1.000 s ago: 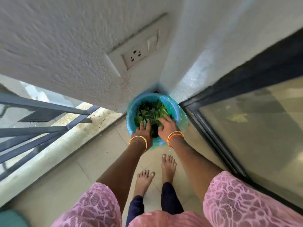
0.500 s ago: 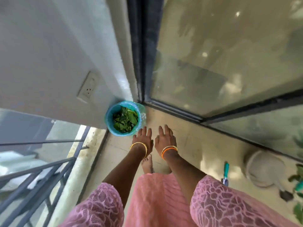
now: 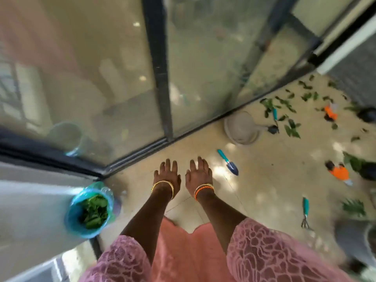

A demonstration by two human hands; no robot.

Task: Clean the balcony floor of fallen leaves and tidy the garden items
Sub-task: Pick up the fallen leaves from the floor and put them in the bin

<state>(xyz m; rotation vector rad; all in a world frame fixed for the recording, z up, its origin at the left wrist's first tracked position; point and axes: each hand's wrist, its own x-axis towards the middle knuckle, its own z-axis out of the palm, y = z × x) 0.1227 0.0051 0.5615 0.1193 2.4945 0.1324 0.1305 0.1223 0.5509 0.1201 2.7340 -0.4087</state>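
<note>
My left hand (image 3: 167, 174) and my right hand (image 3: 199, 173) hang side by side over the beige balcony floor (image 3: 264, 180), fingers straight, holding nothing. A blue bin (image 3: 89, 210) lined with a bag and filled with green leaves stands in the corner at the lower left, well clear of both hands. Fallen leaves (image 3: 284, 110) lie scattered on the floor at the far right. A teal-handled trowel (image 3: 227, 161) lies just right of my right hand. A teal hand rake (image 3: 305, 212) lies further right.
Glass sliding doors with dark frames (image 3: 158, 68) run along the far side. A pale round pot (image 3: 242, 128) sits by the door track. Orange items (image 3: 339, 173) and potted plants (image 3: 364, 165) crowd the right edge. A second teal tool (image 3: 275, 115) lies among the leaves.
Both hands have left the leaf-filled bin and come away empty. My view has swung right, so the bin slid to the lower left and the leaf-strewn floor appeared.
</note>
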